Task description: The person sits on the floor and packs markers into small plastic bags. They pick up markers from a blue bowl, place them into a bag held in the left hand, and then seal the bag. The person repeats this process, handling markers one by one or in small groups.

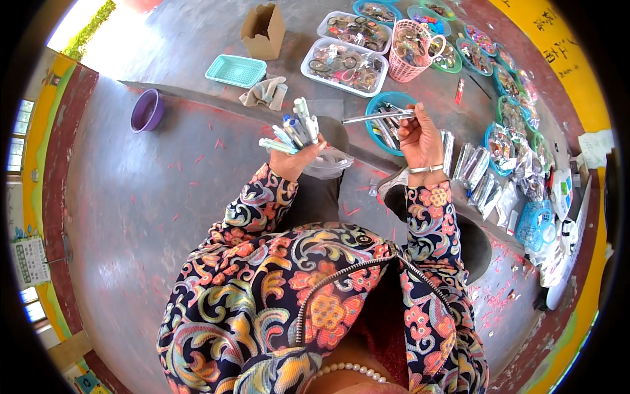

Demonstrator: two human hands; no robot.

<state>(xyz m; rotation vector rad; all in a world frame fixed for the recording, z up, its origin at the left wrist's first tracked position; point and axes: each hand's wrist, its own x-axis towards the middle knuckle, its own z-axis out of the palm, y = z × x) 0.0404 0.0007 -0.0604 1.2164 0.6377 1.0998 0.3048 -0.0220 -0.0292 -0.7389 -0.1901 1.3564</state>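
My left hand (293,161) is closed around a bunch of pens (299,127) in white, pale green and blue. A clear plastic bag (330,165) hangs beside it; whether the fingers grip it too I cannot tell. Between the thumb and fingers of my right hand (421,143) is a slim silver pen (374,118), pointing left. Under that pen stands a round blue basket (371,107) with more pens inside. Packed bundles of pens (471,165) lie just right of my right hand.
White trays (306,71) of small rings, a pink basket (401,71) and several coloured baskets line the far right. A cardboard box (263,33), teal tray (236,70) and crumpled cloth (264,93) sit farther left. A purple basin (147,111) stands on the floor.
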